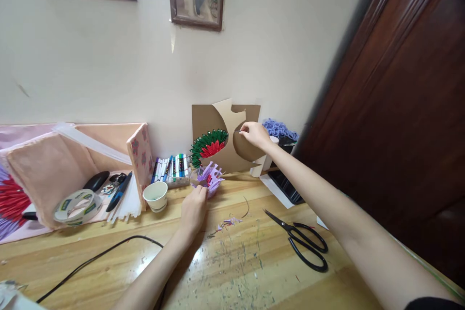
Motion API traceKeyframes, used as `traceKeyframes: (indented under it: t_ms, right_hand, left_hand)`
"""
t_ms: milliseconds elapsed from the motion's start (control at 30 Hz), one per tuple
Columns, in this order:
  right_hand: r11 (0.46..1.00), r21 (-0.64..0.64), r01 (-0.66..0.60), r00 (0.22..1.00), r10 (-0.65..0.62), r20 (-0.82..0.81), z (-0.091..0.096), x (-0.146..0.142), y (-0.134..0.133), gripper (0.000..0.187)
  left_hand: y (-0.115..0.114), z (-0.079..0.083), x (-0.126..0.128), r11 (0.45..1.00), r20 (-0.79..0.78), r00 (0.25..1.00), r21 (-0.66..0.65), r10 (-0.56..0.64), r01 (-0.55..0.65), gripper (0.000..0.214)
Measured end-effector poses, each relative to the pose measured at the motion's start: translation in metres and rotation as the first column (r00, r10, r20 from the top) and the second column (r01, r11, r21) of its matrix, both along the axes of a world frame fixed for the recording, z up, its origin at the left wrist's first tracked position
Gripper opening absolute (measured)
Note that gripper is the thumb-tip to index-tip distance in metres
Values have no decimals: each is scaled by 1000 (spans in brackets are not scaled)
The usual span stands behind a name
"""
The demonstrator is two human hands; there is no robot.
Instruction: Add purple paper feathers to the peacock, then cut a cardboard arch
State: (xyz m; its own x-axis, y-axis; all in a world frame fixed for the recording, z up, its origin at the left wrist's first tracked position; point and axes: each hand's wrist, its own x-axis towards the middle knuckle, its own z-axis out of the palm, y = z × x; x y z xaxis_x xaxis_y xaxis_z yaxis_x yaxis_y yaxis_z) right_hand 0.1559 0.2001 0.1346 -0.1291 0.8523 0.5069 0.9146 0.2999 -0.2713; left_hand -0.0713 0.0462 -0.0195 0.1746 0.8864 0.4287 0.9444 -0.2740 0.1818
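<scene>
My left hand (195,207) is closed in a pinch at the front edge of a clear cup holding purple paper strips (213,177). What its fingers grip, if anything, is hidden. My right hand (255,134) is raised in front of a brown cardboard sheet (227,157), thumb and fingertips pressed together. A faint thin line shows at those fingertips, too fine to name. Against the cardboard's left side stands a fan-shaped piece of green and red folded loops (210,146). Open-bladed black scissors (296,237) lie on the wooden table (232,276), right of purple scraps (228,223).
A white paper cup (155,197) and a row of markers (170,169) stand left of my left hand. Farther left, a pink fabric box (54,169) holds a tape roll (77,207). A black cable (94,256) crosses the table. Blue yarn (279,129) sits behind my right forearm.
</scene>
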Motion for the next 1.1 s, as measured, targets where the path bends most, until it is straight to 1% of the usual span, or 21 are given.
traceKeyframes:
  t_ms: [133,267,333,400,467,500,567,633,700,767,833,900,933,1000,1100]
  right_hand:
    - [1000,-18,-11,993,13,118,27,2,1,3]
    - [1000,-13,23,986,-20,165,56,15,4,4]
    - [998,29,52,985,-56,165,71,27,2,5]
    - [989,112,94,985,-109,136,84,40,-4,8]
    - [974,185,128,987,-144,73,91,55,-16,13]
    - [969,209,130,990,-139,28,91,61,-24,15]
    - [966,240,93,993,-73,-91,80,72,-44,19]
    - [970,240,21,969,39,-242,55,79,-66,20]
    - [986,147,-80,893,136,-429,19,81,-85,21]
    - [983,48,-177,803,172,-570,-22,81,-97,21]
    - [969,-3,-248,738,187,-649,-59,80,-102,23]
    - [954,-38,-296,707,192,-681,-85,80,-100,22]
    - [946,-58,-319,708,198,-677,-94,81,-98,21]
    - [930,-90,-356,723,213,-657,-101,86,-93,21]
    - [934,-70,-351,726,225,-650,-97,100,-89,20]
  left_hand:
    - [0,0,1,1000,14,1000,-16,4,-4,20]
    - [0,0,1,1000,22,1000,-15,-12,12,18]
    - [0,1,2,1000,16,1000,-9,-9,9,18]
    - [0,0,1,1000,4,1000,-7,-5,5,18]
    - [1,-2,1,1000,-4,1000,-9,-2,2,19]
    - [1,-2,1,1000,-6,1000,-12,-1,1,19]
    - [1,-1,2,1000,-7,1000,-21,1,-1,19]
    - [-1,3,3,1000,4,1000,-28,9,-9,17]
    - [-5,12,6,999,49,998,-16,41,-40,15]
    - [-11,23,11,997,128,990,26,62,-66,16]
    - [-19,32,19,996,209,978,83,22,-40,19]
    - [-26,34,28,994,253,966,104,-55,30,21]
    - [-30,32,33,994,260,962,86,-89,68,22]
    - [-34,26,41,992,260,957,10,-127,129,25]
    - [-37,13,47,981,236,961,-95,-145,171,28]
